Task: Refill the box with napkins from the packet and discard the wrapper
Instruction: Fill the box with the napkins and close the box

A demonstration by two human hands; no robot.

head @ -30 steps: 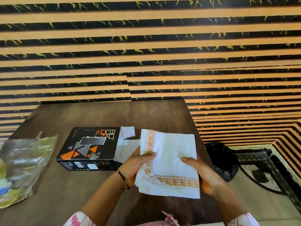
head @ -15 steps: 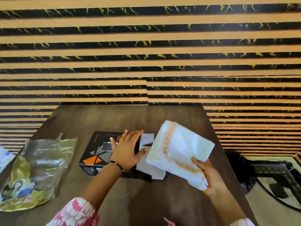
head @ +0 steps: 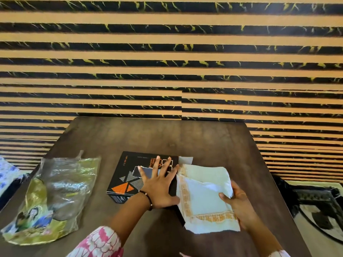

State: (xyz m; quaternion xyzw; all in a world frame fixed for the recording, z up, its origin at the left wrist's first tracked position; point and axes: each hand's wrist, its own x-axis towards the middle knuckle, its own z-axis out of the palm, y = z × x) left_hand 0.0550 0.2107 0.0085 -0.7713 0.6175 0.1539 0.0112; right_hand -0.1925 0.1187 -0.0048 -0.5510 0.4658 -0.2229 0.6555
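Observation:
A black napkin box [head: 128, 175] with orange and grey triangles lies flat on the brown table [head: 185, 138]; its right end flap [head: 186, 160] stands open. My left hand [head: 159, 186] rests flat on the box top, fingers spread. My right hand [head: 235, 201] grips a stack of white napkins [head: 202, 199] with an orange patterned border, held against the box's open right end. The empty clear and yellow-green plastic wrapper [head: 52, 197] lies crumpled at the table's left side.
A striped tan and black wall runs behind the table. A black bin [head: 284, 193] stands on the floor just beyond the table's right edge, beside a patterned mat. Blue-flowered cloth [head: 7, 173] shows at the far left.
My left hand let go of the napkins and pressed down on the box. My right hand brought the napkin stack leftward and down against the box's open end.

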